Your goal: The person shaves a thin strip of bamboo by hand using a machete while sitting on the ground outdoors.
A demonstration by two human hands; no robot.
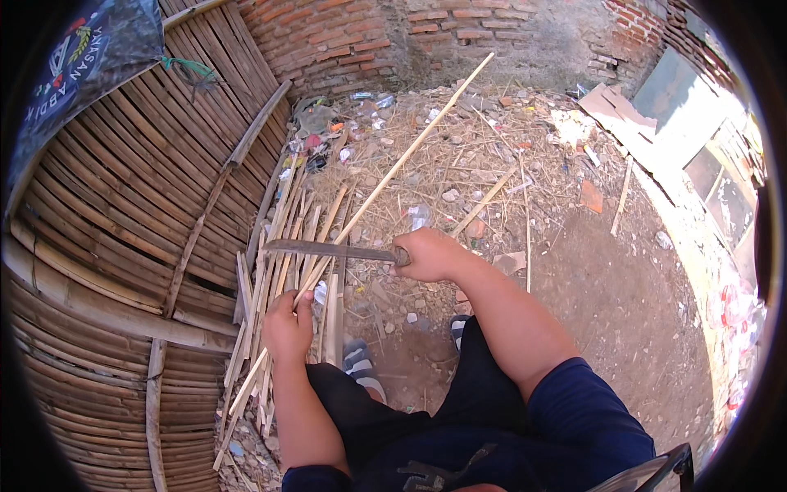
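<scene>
A long pale bamboo strip (392, 174) slants from lower left to upper right, and my left hand (288, 326) is closed round its lower part. In my right hand (432, 255) is the handle of a machete (336, 249). Its dark blade points left and crosses the strip just beyond my left hand; whether it cuts into the strip I cannot tell. Under and beside my left hand lie several more bamboo strips (277, 238) in a loose pile. My fingers on the machete's handle are wrapped tight.
A slatted bamboo wall (106, 209) rises at the left, with a dark blue banner (90, 70) above. A brick wall (328, 37) closes the far side. Litter, straw and stones cover the dirt ground (615, 295). Flat boards (676, 102) lean at the right.
</scene>
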